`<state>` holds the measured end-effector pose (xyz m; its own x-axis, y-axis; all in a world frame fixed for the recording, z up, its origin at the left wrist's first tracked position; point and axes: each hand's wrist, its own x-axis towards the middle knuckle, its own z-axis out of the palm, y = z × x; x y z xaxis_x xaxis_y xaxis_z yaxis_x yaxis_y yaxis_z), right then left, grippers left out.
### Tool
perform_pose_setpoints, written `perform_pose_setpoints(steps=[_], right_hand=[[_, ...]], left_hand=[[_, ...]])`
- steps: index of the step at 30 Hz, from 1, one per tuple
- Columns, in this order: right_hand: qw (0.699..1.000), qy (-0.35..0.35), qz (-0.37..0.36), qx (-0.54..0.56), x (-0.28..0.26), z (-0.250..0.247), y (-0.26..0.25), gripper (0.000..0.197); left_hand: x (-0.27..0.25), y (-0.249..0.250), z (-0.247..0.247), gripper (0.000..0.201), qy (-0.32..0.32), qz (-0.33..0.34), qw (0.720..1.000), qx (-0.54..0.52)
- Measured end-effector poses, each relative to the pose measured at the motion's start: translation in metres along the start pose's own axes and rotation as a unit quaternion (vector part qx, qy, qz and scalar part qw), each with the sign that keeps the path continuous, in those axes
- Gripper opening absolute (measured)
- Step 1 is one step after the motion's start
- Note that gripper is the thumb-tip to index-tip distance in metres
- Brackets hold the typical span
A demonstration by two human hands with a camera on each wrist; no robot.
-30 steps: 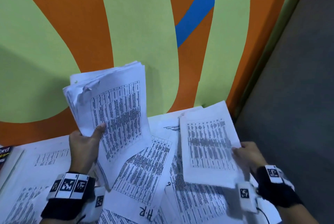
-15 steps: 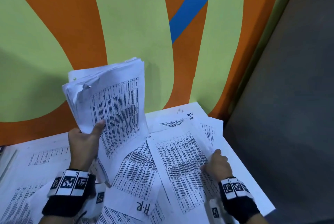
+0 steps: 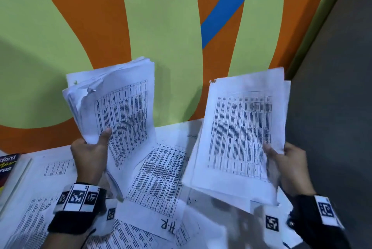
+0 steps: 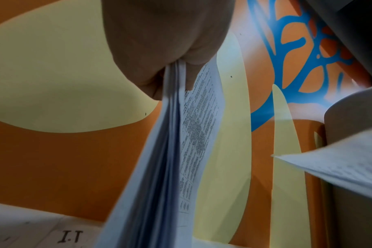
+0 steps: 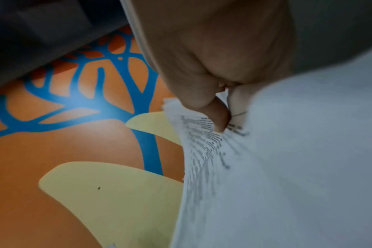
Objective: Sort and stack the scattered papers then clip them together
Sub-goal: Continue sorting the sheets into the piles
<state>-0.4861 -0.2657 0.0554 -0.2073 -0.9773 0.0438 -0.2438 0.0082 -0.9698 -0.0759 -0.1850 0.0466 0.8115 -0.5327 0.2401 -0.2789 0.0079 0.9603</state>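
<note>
Left hand (image 3: 88,154) grips thick paper stack (image 3: 118,108) upright | right hand (image 3: 289,164) pinches printed sheets (image 3: 241,134) | loose sheet (image 3: 161,184) on table marked "H.R" | book (image 3: 8,166) cover partly legible.

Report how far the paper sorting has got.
Partly done. The left hand grips a thick gathered stack, held upright. The right hand holds a few lifted sheets clear of the table, not yet joined to that stack. Many loose printed sheets lie scattered on the table. No clip is visible; stacking the rest and clipping remain.
</note>
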Motion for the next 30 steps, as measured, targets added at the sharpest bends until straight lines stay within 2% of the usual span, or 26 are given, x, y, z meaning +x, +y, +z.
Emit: perform_pose_setpoints(steps=[3,5,8,11,14,17,21,25,30], right_hand=[[0.995,-0.028,0.082,0.047,-0.014,0.039,0.015,0.025],[0.991,-0.063,0.118,0.024,-0.028,0.074,0.03,0.034],[0.983,-0.099,0.151,-0.039,-0.04,0.123,0.051,0.023],[0.971,-0.13,0.131,-0.15,-0.04,0.173,0.067,0.015],[0.926,-0.15,0.146,-0.313,-0.039,0.21,0.065,0.029],[0.885,-0.146,0.179,-0.404,-0.042,0.226,0.056,0.047],[0.876,-0.165,0.179,-0.416,-0.039,0.238,0.059,0.046],[0.879,-0.121,0.176,-0.426,-0.045,0.246,0.055,0.046],[0.873,-0.137,0.211,-0.417,-0.051,0.253,0.04,0.091]], left_hand=[[0.001,0.003,-0.008,0.031,0.018,0.001,1.0,0.016],[0.001,0.005,-0.017,0.029,0.03,0.006,0.999,0.028],[0.002,0.006,-0.028,0.031,0.045,0.02,0.998,0.039],[0.008,0.004,-0.044,0.027,0.071,0.025,0.996,0.046],[0.014,-0.004,-0.06,0.034,0.085,0.021,0.995,0.046],[0.017,-0.01,-0.07,0.036,0.094,0.016,0.995,0.041],[0.021,-0.02,-0.078,0.035,0.095,0.012,0.995,0.029],[0.024,-0.024,-0.082,0.032,0.083,0.01,0.996,0.033],[0.024,-0.022,-0.081,0.041,0.066,0.015,0.997,0.03]])
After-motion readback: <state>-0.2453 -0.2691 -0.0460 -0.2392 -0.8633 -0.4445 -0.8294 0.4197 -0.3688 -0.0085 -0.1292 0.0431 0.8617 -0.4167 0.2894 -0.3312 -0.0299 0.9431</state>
